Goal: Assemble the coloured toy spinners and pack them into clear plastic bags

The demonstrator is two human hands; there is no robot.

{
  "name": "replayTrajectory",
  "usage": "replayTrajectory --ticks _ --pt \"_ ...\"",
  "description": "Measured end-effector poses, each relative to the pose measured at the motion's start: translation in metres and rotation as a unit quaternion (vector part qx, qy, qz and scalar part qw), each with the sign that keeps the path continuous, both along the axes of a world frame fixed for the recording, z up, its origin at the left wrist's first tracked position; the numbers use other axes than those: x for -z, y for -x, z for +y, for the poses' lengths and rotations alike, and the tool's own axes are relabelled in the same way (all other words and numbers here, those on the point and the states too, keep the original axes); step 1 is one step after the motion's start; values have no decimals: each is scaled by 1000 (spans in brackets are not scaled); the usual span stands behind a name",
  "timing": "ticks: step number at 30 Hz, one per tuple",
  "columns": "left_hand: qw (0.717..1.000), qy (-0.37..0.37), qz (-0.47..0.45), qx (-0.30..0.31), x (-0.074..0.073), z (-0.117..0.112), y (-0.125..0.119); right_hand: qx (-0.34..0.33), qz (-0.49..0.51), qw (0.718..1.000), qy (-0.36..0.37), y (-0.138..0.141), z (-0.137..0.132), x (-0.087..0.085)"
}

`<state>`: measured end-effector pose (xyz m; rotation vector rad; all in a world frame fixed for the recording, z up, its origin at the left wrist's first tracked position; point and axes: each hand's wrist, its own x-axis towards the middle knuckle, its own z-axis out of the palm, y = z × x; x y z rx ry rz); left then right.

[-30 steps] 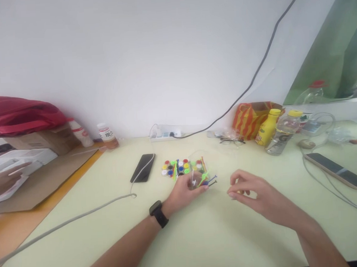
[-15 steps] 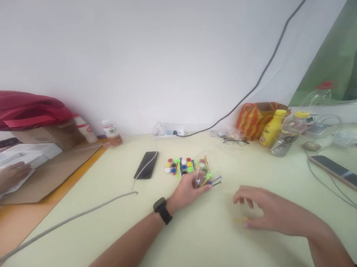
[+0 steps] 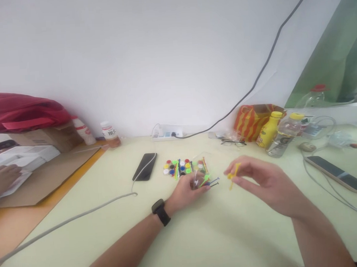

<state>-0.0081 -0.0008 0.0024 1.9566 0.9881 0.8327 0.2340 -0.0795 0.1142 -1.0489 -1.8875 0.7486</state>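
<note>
Yellow piece [image 3: 236, 170] sits pinched between right fingers [image 3: 245, 184].

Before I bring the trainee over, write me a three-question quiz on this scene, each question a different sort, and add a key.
1. What does the right hand pinch between thumb and finger? A) a red cap B) a yellow piece C) a phone
2. True or false: the black watch is on the left wrist.
3. Fill in: the yellow bottle and the clear bottle right beside it both have ____ caps.

Key: 1. B; 2. True; 3. yellow
</note>
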Motion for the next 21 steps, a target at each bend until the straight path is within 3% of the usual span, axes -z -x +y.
replayTrajectory --ticks 3,6,10,15,18,21 --pt "1000 3 -14 3 2 1 -1 96 10 986 -135 19 15 -11" --pt "1000 12 -24 -1 4 1 -1 104 -30 976 -188 32 33 -10" --pt "1000 12 -27 -2 5 1 -1 48 -148 971 -180 34 49 -4" --pt "1000 3 -30 -3 3 1 -1 -21 -295 945 -138 32 50 -3" --pt "1000 7 -25 2 1 1 -1 -42 -296 948 -112 32 50 -7" --pt "999 11 -42 7 -4 -1 0 -16 -251 962 -104 25 52 -10"
